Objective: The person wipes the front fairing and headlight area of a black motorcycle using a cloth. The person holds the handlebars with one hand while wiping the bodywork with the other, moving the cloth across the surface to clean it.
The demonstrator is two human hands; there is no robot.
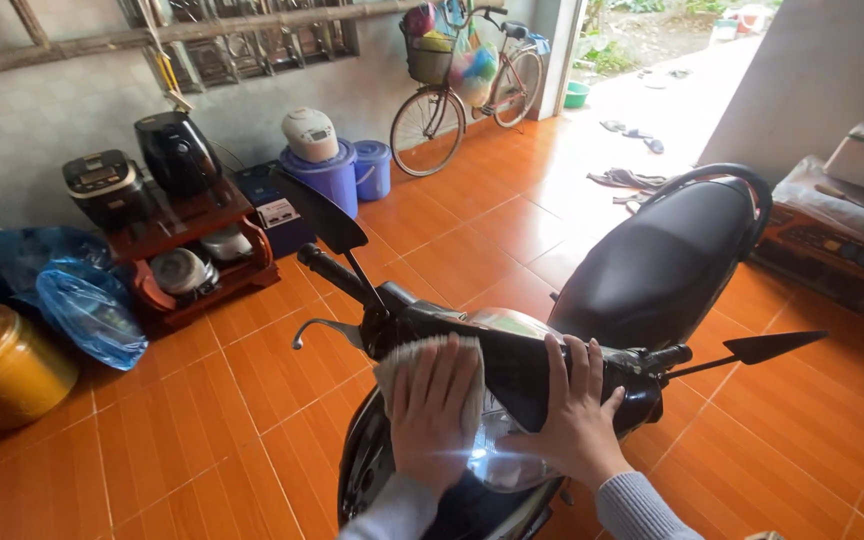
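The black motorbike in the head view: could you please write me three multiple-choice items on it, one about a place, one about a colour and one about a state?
1. Where does the left hand rest?
A. on a pale grey cloth over the black motorbike's headlight cowl
B. on the black seat
C. on the floor

2. What colour are the glazed floor tiles?
A. white
B. orange
C. green

3. How is the right hand placed?
A. clenched round the right handlebar grip
B. raised in the air
C. flat, fingers spread, on the cowl

A: the palm presses the cloth by the headlight.
B: the tiles are orange throughout.
C: the open fingers lie on the black panel.
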